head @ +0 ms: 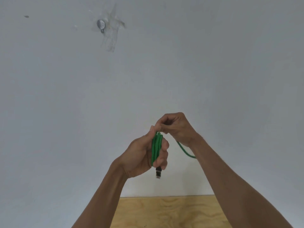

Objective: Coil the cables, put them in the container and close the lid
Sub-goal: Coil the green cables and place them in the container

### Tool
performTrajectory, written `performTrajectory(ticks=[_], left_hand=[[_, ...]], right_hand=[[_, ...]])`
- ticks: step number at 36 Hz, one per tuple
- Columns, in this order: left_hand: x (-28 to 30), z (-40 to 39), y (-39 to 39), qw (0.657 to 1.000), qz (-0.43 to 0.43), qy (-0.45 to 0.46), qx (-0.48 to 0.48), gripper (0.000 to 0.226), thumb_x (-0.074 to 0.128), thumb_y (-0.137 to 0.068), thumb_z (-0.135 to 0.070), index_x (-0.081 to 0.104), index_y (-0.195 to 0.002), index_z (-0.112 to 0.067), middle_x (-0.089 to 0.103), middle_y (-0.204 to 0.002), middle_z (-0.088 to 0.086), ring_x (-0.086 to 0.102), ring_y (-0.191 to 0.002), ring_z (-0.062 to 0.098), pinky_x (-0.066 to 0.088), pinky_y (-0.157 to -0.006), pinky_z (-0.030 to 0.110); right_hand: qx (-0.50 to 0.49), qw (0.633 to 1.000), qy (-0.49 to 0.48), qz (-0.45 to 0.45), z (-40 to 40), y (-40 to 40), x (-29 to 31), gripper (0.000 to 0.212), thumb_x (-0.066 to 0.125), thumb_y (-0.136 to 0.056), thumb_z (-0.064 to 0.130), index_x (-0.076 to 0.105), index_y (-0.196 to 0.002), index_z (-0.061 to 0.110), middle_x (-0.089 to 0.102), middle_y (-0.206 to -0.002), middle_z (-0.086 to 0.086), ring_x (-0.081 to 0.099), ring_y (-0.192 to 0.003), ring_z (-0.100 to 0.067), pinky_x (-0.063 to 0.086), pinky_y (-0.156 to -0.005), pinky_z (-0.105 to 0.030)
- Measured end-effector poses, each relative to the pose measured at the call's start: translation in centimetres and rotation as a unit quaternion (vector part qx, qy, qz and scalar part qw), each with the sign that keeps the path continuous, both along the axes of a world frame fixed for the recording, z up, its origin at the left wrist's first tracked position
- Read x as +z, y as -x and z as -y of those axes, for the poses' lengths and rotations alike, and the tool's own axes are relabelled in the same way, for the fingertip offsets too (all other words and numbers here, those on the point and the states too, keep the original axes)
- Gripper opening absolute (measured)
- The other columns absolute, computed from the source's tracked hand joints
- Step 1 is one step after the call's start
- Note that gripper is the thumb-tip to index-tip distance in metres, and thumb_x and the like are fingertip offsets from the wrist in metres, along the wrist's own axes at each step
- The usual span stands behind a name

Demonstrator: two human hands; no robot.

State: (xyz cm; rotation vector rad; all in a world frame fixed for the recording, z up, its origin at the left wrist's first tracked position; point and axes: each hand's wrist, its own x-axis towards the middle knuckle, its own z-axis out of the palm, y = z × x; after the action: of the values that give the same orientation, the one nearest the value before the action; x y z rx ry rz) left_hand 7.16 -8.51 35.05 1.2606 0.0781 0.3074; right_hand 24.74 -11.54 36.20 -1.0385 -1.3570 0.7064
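1. Nearest the camera, two bare forearms rise from the bottom edge and meet at the grip in the lower middle of the view, over a pale plywood tabletop with swirling grain (164,211) that lies well below the hands.

2. The left hand (141,155) is closed around a thin green braided cable (156,147), whose strands run side by side in a long, narrow bundle through the palm. Thumb and curled fingers press the loops together from opposite sides.

3. Just below that grip, a small black plug with a metal tip (158,173) hangs down from the bundle, clear of the fingers and well above the tabletop.

4. Directly above the grip, the right hand (176,127) pinches the top of the green bundle between thumb and bent fingers, its fingertips touching the left thumb's tip.

5. To the right of the grip, a loose length of the same cable drops from under the right hand in a slack curve and passes behind the right forearm, where it is lost from sight.

6. Behind the hands, a plain white painted wall (230,63) fills most of the view and meets the tabletop's far edge.

7. Far above and to the left of the grip, a small grey metal fitting (100,24) sits on the wall amid scuffed, peeling tape marks; a tiny dark spot (26,16) lies further left.
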Motion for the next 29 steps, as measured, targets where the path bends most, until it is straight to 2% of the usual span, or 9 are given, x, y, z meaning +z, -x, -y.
performTrajectory(ticks=[2,5,8,10,13,18,22,25,29], left_hand=[[0.3,0.4,-0.3,0.999,0.043,0.005,-0.007,0.041,0.043,-0.100,-0.039,0.062,-0.086,-0.006,0.055,-0.060,0.009,0.049,-0.052,0.019,0.050,-0.065,0.036],[0.7,0.0,-0.7,0.995,0.094,-0.021,0.030,0.024,0.048,-0.098,-0.021,0.063,-0.091,-0.005,0.058,-0.065,0.011,0.054,-0.060,0.021,0.052,-0.070,0.035],[0.9,-1.0,-0.9,0.990,0.113,-0.028,0.074,0.019,0.052,-0.096,-0.018,0.063,-0.095,-0.003,0.062,-0.070,0.010,0.055,-0.066,0.023,0.054,-0.074,0.033],[0.8,-2.0,-1.0,0.988,0.123,-0.025,0.089,0.018,0.058,-0.095,-0.020,0.063,-0.099,-0.003,0.065,-0.076,0.010,0.059,-0.069,0.022,0.054,-0.076,0.034],[1.1,-3.3,-1.0,0.981,0.129,-0.053,0.136,0.016,0.055,-0.096,-0.015,0.063,-0.103,-0.002,0.069,-0.082,0.008,0.063,-0.071,0.019,0.055,-0.080,0.034],[1.6,-4.9,-1.0,0.967,0.123,-0.093,0.203,0.014,0.050,-0.099,-0.008,0.062,-0.102,-0.001,0.071,-0.081,0.007,0.064,-0.071,0.019,0.055,-0.081,0.034],[1.2,-5.5,-1.4,0.958,0.110,-0.123,0.234,0.013,0.055,-0.098,-0.011,0.062,-0.103,-0.001,0.072,-0.085,0.009,0.065,-0.074,0.021,0.054,-0.083,0.034],[1.0,-6.0,-1.1,0.944,0.091,-0.162,0.274,0.016,0.056,-0.098,-0.012,0.061,-0.105,0.001,0.074,-0.087,0.010,0.066,-0.077,0.023,0.054,-0.083,0.037],[0.7,-6.0,-0.1,0.913,-0.018,-0.286,0.289,0.020,0.050,-0.103,-0.009,0.061,-0.105,0.007,0.074,-0.090,0.013,0.067,-0.078,0.025,0.052,-0.077,0.052]], right_hand=[[0.019,0.998,0.007,-0.064,0.3,0.5,-1.2,0.027,0.081,-0.077,0.032,0.073,-0.079,0.007,0.065,-0.074,-0.018,0.057,-0.067,-0.026,0.049,-0.063,-0.027],[0.045,0.992,0.028,-0.117,1.5,2.0,-2.9,0.018,0.073,-0.084,0.024,0.070,-0.067,0.018,0.061,-0.049,0.000,0.056,-0.044,-0.012,0.049,-0.053,-0.019],[-0.026,0.993,0.052,-0.100,1.8,3.9,-4.9,0.047,0.054,-0.092,0.006,0.064,-0.053,0.030,0.053,-0.050,0.009,0.045,-0.051,-0.011,0.041,-0.053,-0.021],[-0.073,0.990,0.060,-0.109,1.9,4.8,-6.0,0.051,0.046,-0.097,-0.003,0.066,-0.062,0.028,0.055,-0.055,0.007,0.040,-0.052,-0.014,0.034,-0.050,-0.024],[-0.108,0.986,0.068,-0.104,2.4,5.6,-7.5,0.026,0.057,-0.099,0.010,0.073,-0.079,0.014,0.054,-0.057,0.003,0.034,-0.050,-0.014,0.028,-0.047,-0.025],[-0.170,0.980,0.042,-0.093,3.1,6.9,-8.0,0.019,0.063,-0.096,0.013,0.076,-0.092,0.026,0.073,-0.074,0.002,0.047,-0.055,-0.010,0.040,-0.053,-0.021],[-0.210,0.976,0.038,-0.046,3.7,7.5,-7.4,0.013,0.067,-0.093,0.014,0.077,-0.097,0.023,0.077,-0.080,0.005,0.069,-0.074,-0.003,0.050,-0.071,-0.014],[-0.232,0.971,0.051,0.000,4.4,7.6,-7.1,0.018,0.069,-0.092,0.015,0.076,-0.108,0.014,0.076,-0.081,0.007,0.068,-0.071,0.000,0.049,-0.065,-0.010],[-0.264,0.930,-0.045,0.251,5.1,6.0,-5.3,0.028,0.062,-0.092,0.015,0.071,-0.118,0.020,0.074,-0.093,0.010,0.065,-0.075,-0.005,0.055,-0.066,-0.022]])
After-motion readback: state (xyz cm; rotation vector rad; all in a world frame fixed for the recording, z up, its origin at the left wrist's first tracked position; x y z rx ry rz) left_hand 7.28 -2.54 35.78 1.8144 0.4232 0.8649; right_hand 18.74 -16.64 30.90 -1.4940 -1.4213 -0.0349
